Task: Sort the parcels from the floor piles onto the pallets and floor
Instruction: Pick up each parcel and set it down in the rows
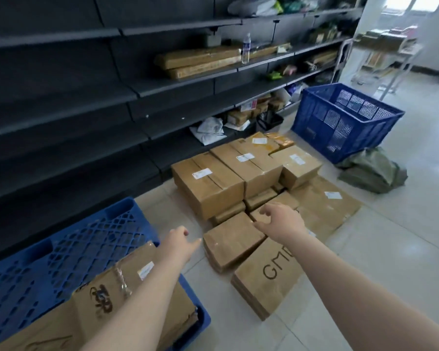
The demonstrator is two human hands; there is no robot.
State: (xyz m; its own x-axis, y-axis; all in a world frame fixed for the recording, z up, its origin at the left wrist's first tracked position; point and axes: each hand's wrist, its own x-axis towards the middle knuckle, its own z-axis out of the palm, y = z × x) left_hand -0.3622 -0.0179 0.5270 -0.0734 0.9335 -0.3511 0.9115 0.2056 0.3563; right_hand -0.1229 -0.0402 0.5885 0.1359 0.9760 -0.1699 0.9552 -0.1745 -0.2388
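Both arms reach out over the floor pile, and neither hand holds anything. The left hand (179, 240) hangs with loose, spread fingers just past the pallet's (61, 244) far corner, at about 9 o'clock from the small parcel (232, 239); it looks to be coming round to take that parcel's near-left edge. The right hand (280, 220) hovers at about 1 o'clock over the same parcel, fingers loosely curled and pointing down, likely set to catch the far edge, so the two hands would clamp it from opposite sides. Whether the fingertips touch cardboard yet cannot be told.

The small parcel lies tilted on flatter ones, its corner over the GM box (266, 277) at 5 o'clock, so it is the free, top piece and the sensible one to lift first. The big boxes (213, 188) stand packed edge to edge at 12 o'clock by the shelves (86, 102), probably left for later as heavier. A taped box (127, 287) already lies on the pallet at 8 o'clock, close enough for a short swing left. A blue crate (340, 120) and a green sack (373, 171) sit at 2 o'clock, well apart.
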